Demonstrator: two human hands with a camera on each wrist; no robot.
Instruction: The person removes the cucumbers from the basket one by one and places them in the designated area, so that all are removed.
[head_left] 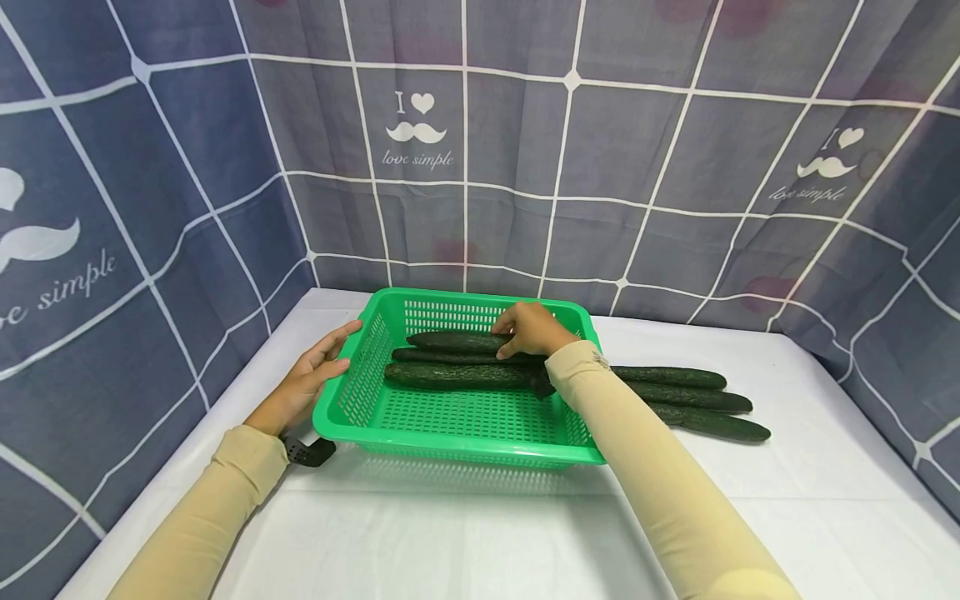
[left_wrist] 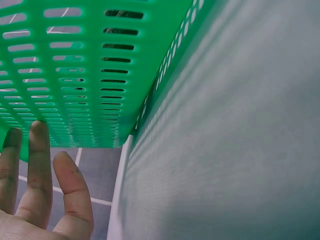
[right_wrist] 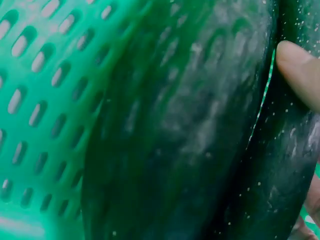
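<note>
Inside the green plastic basket (head_left: 465,446), three dark cucumbers lie side by side, running left to right. My right hand (head_left: 531,329) reaches over the basket's right side and holds the farthest cucumber (head_left: 453,341), thumb on its near side and fingers on its far side. Nearer lie a thin middle cucumber (head_left: 442,357) and a thicker near cucumber (head_left: 457,377). My left hand (head_left: 311,379) touches the basket's left rim. Its fingers (left_wrist: 39,165) extend along the outside of the slotted wall in the left wrist view. The right ends of the basket's cucumbers are partly hidden.
Three more cucumbers (head_left: 690,396) lie on the white tabletop (head_left: 795,483) to the basket's right, their left ends hidden by the right arm and basket. A grey checked curtain (head_left: 517,150) encloses the back and sides.
</note>
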